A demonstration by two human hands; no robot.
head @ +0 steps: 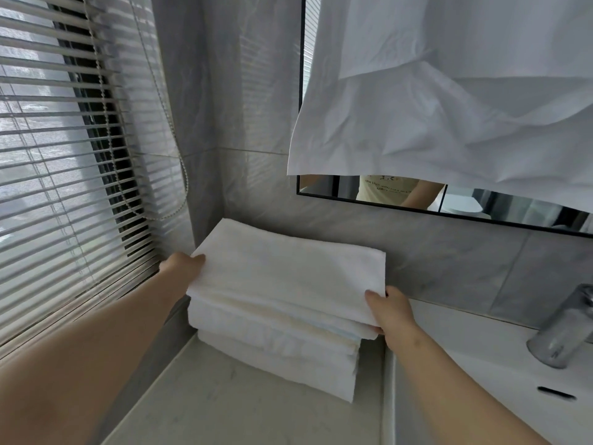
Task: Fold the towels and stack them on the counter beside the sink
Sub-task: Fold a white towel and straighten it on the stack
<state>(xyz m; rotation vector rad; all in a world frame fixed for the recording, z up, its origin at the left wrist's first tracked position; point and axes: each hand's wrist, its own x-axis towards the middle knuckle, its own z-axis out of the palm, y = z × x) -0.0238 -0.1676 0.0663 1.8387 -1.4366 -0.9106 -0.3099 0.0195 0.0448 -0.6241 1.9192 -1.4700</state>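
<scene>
Towel [282, 274], folded, lies atop the stack [276, 358] on the tabletop [224, 406] beside the sink [465, 354]. We hold its ends with left hand [183, 263] and right hand [393, 309], fingers [196, 259] grasping it, probably to square it with the pile.

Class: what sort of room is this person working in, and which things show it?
Most likely a bathroom: a sink with a metal tap, a wall mirror above, folded towels alongside.
</scene>
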